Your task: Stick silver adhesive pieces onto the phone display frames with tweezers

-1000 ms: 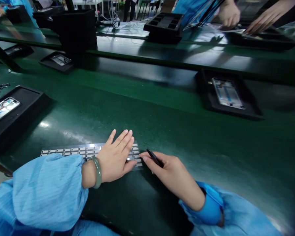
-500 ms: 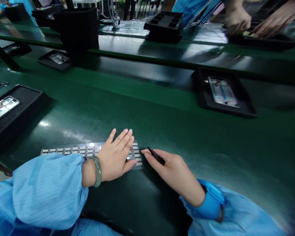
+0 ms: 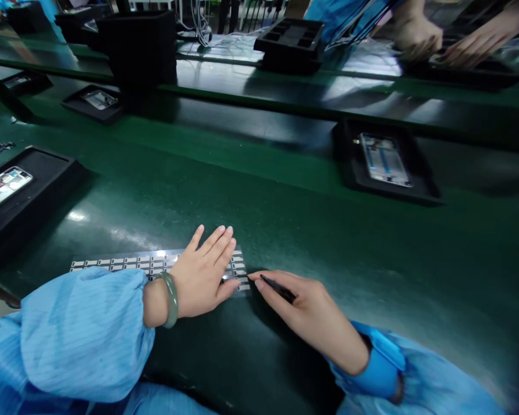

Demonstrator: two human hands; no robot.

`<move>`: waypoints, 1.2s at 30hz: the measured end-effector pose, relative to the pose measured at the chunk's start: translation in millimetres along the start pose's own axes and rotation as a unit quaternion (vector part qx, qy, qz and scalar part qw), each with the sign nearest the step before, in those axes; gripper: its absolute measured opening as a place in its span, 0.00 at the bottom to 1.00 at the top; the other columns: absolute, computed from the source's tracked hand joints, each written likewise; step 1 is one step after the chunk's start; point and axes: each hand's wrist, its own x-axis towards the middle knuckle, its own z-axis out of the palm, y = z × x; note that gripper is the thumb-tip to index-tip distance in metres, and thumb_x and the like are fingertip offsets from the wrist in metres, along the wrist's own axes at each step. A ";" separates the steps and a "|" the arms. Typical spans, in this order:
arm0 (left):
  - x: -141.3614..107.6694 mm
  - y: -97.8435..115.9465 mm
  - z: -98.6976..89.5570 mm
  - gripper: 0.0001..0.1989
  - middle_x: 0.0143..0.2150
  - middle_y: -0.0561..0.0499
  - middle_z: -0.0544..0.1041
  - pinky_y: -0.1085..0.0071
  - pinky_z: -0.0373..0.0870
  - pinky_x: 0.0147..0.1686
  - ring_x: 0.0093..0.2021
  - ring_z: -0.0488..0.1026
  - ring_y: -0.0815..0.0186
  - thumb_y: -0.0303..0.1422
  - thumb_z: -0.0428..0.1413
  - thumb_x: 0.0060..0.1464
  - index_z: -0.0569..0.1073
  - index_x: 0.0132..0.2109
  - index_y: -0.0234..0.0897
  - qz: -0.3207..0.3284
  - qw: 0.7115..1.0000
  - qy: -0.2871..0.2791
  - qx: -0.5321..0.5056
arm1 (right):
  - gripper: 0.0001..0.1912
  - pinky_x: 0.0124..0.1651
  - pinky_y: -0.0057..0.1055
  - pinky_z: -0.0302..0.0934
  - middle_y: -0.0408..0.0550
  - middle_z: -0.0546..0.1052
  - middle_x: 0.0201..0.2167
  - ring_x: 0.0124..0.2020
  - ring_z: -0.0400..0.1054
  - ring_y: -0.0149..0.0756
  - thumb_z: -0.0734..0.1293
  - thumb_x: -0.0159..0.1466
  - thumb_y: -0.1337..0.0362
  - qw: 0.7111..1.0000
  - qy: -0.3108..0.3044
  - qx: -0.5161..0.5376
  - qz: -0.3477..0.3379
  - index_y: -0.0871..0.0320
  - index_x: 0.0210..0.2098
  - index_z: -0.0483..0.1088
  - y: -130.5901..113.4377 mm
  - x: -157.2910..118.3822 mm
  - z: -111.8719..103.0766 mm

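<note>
My left hand (image 3: 205, 274) lies flat with its fingers spread over a clear sheet of small pale stickers (image 3: 125, 264), covering part of its right end. A small shiny bit shows beside the thumb; I cannot make out what it is. Just off the sheet's right edge, my right hand (image 3: 305, 305) is closed around slim black tweezers (image 3: 279, 288), mostly hidden by the fingers. Its fingertips come close to the stickers at that end.
At left, a black tray (image 3: 64, 167) carries an opened phone (image 3: 4, 187). Farther back, another black tray (image 3: 428, 193) holds a phone frame (image 3: 384, 160). Stacked black bins (image 3: 140, 52) stand on a raised shelf (image 3: 225, 75). Beyond it, a co-worker's hands (image 3: 419, 40) work over a tray.
My right hand has shifted slightly down and right, its fingertips still near the sheet's edge. The back trays with phones have slid a little left. My left hand stays put.
</note>
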 end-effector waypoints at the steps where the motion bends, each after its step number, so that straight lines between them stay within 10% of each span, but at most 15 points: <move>1: -0.2 -0.1 -0.6 0.30 0.66 0.37 0.47 0.49 0.38 0.63 0.67 0.40 0.53 0.45 0.40 0.63 0.53 0.63 0.25 0.000 1.000 -0.001 -0.002 | 0.13 0.38 0.30 0.66 0.46 0.79 0.36 0.35 0.73 0.37 0.59 0.62 0.64 1.000 0.000 -0.011 -0.006 0.54 0.40 0.75 -0.4 -1.2 1.7; 7: -1.1 0.3 -2.4 0.35 0.66 0.36 0.46 0.49 0.36 0.63 0.67 0.39 0.52 0.49 0.40 0.62 0.52 0.64 0.24 0.002 1.000 -0.007 -0.020 | 0.14 0.40 0.30 0.65 0.44 0.79 0.37 0.37 0.73 0.37 0.59 0.62 0.65 1.000 -0.001 -0.009 0.017 0.53 0.41 0.75 -6.3 -3.1 6.9; 13: -1.3 0.8 -2.8 0.36 0.66 0.35 0.45 0.48 0.35 0.62 0.67 0.38 0.52 0.50 0.39 0.61 0.52 0.64 0.22 0.000 1.000 -0.005 -0.018 | 0.18 0.20 0.25 0.56 0.41 0.71 0.16 0.17 0.64 0.31 0.59 0.63 0.55 0.988 -0.061 0.088 0.114 0.59 0.37 0.76 -5.8 1.5 0.4; 31: -0.7 2.0 -2.0 0.36 0.66 0.36 0.45 0.48 0.36 0.62 0.67 0.38 0.52 0.50 0.40 0.61 0.52 0.64 0.22 0.000 1.000 -0.008 -0.015 | 0.14 0.32 0.28 0.63 0.43 0.79 0.30 0.31 0.72 0.37 0.59 0.63 0.61 0.997 0.006 0.021 0.068 0.54 0.37 0.76 -9.9 -4.0 5.8; 36: -0.5 1.3 -1.7 0.36 0.66 0.35 0.46 0.48 0.36 0.63 0.66 0.40 0.52 0.50 0.40 0.61 0.53 0.63 0.22 0.000 1.000 0.000 -0.015 | 0.16 0.24 0.26 0.59 0.42 0.76 0.21 0.22 0.68 0.33 0.59 0.62 0.56 0.992 -0.055 0.060 0.098 0.57 0.31 0.76 -8.2 -0.7 2.0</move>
